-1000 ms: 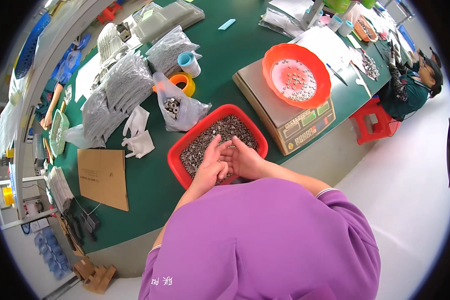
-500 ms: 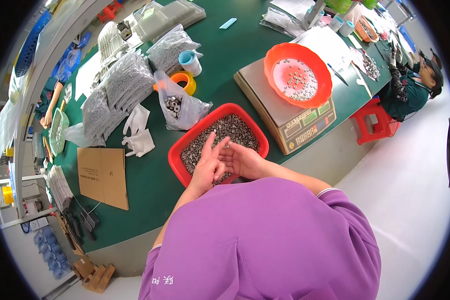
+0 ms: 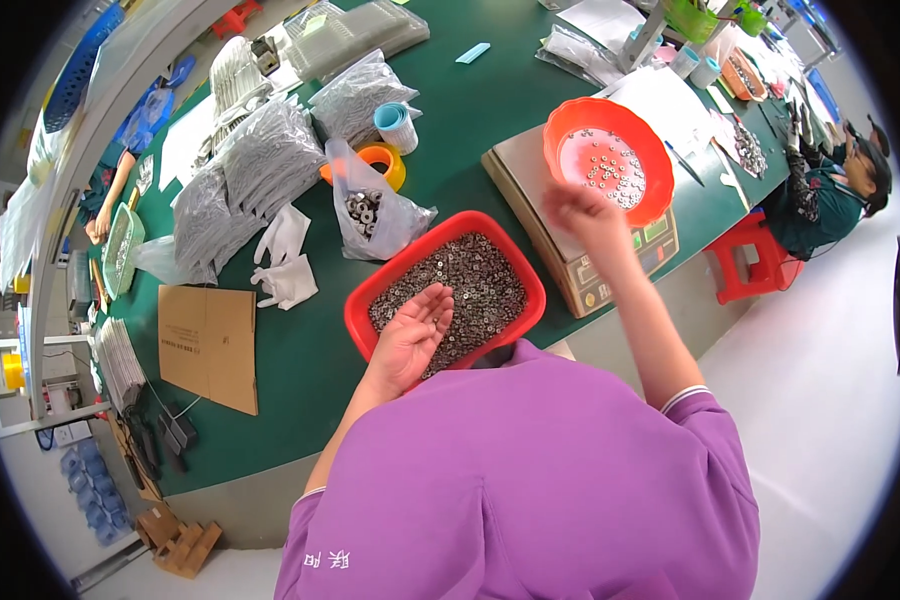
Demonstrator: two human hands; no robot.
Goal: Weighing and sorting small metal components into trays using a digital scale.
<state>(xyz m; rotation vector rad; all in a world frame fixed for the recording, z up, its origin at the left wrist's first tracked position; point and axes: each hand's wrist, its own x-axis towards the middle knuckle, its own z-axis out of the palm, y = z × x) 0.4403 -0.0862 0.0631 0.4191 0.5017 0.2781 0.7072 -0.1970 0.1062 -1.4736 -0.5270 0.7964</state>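
A red rectangular tub [image 3: 532,300] in front of me is filled with small ring-shaped metal parts [image 3: 480,290]. My left hand [image 3: 410,335] hovers over its near left part, palm turned up and fingers curled in; whatever lies in them is too small to name. Off to the right, my right hand [image 3: 585,215] is at the near left rim of an orange scalloped bowl [image 3: 558,150]. Motion smears its fingers, so their hold does not show. Several similar metal rings lie scattered in the bowl, which stands on a weighing scale [image 3: 515,165].
Behind the tub stand a plastic bag of larger metal rings [image 3: 390,215] and a yellow tape roll [image 3: 390,165]. White gloves [image 3: 288,275], filled grey bags [image 3: 270,155] and flat cardboard [image 3: 208,345] lie leftward. A co-worker [image 3: 835,190] sits at far right, near a red stool [image 3: 745,260].
My hands were together over the tub. The right hand has moved up and right to the orange bowl; the left stays above the tub, its pointing fingers now curled. The view has shifted slightly.
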